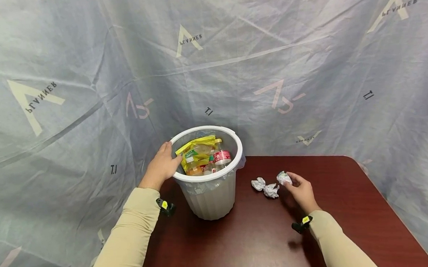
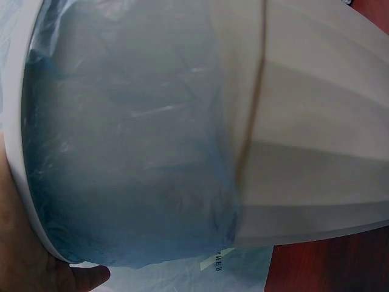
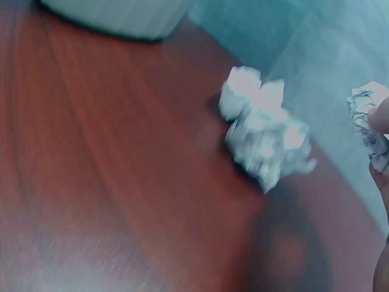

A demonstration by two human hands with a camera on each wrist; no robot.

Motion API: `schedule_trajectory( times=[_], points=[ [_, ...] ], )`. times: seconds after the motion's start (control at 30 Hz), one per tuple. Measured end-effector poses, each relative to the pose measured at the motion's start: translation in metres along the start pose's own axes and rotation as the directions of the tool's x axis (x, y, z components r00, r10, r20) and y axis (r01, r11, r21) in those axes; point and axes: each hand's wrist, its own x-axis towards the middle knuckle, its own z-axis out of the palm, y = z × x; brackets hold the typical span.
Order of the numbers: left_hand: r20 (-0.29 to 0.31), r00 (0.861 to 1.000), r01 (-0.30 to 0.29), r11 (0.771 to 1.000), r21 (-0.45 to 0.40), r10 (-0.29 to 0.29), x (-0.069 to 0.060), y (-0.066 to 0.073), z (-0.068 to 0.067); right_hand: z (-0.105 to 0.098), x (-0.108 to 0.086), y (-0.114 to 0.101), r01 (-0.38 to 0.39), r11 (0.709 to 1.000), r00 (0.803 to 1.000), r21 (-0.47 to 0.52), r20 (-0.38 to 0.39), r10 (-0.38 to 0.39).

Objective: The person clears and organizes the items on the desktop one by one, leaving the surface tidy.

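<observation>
A pale grey trash can (image 1: 213, 199) with a white rim and a clear liner stands on the table. My left hand (image 1: 161, 163) grips its rim at the left, the thumb reaching over the edge. In the left wrist view the can's lined side (image 2: 134, 134) fills most of the picture, with part of the hand (image 2: 27, 243) at the rim. My right hand (image 1: 302, 191) pinches a crumpled paper ball (image 1: 283, 178) above the table. Two more paper balls, one (image 1: 258, 183) touching the other (image 1: 271, 190), lie just left of that hand.
Inside the can are a yellow snack bag (image 1: 202, 148), a bottle with a red label (image 1: 222, 157) and a bottle of orange liquid (image 1: 193, 168). The dark red table (image 1: 254, 235) backs onto a grey printed cloth (image 1: 211, 70).
</observation>
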Motion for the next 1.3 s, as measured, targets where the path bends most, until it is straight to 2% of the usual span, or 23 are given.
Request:
schedule_trajectory(
  times=[0.3, 0.43, 0.63, 0.77, 1.0, 1.17, 1.3],
  points=[
    [-0.018, 1.0, -0.004, 1.0, -0.004, 0.004, -0.001, 0.0, 0.0, 0.002, 0.017, -0.051, 0.053, 0.988, 0.999, 0.148, 0.005, -0.054],
    [-0.023, 1.0, -0.006, 1.0, -0.012, 0.006, 0.0, 0.0, 0.001, 0.002, 0.024, -0.069, 0.099, 0.984, 0.995, 0.15, 0.002, -0.1],
    [-0.021, 1.0, -0.004, 1.0, -0.008, 0.003, 0.0, 0.0, 0.001, 0.002, 0.032, -0.096, 0.104, 0.982, 0.994, 0.159, 0.03, -0.11],
    [-0.026, 1.0, -0.006, 1.0, -0.013, 0.006, 0.0, -0.001, 0.0, 0.005, 0.039, -0.115, 0.13, 0.975, 0.988, 0.18, 0.056, -0.142],
    [-0.035, 0.999, -0.014, 1.0, -0.01, 0.013, 0.0, -0.002, 0.001, 0.002, 0.035, -0.178, 0.166, 0.969, 0.977, 0.181, 0.102, -0.186],
    [-0.038, 0.999, -0.01, 1.0, -0.012, 0.009, 0.0, 0.0, 0.001, 0.008, 0.037, -0.197, 0.191, 0.959, 0.971, 0.21, 0.102, -0.216],
    [-0.026, 1.0, 0.001, 1.0, -0.023, -0.001, -0.001, 0.0, 0.001, 0.013, 0.037, -0.21, 0.231, 0.94, 0.96, 0.25, 0.101, -0.263]
  ],
)
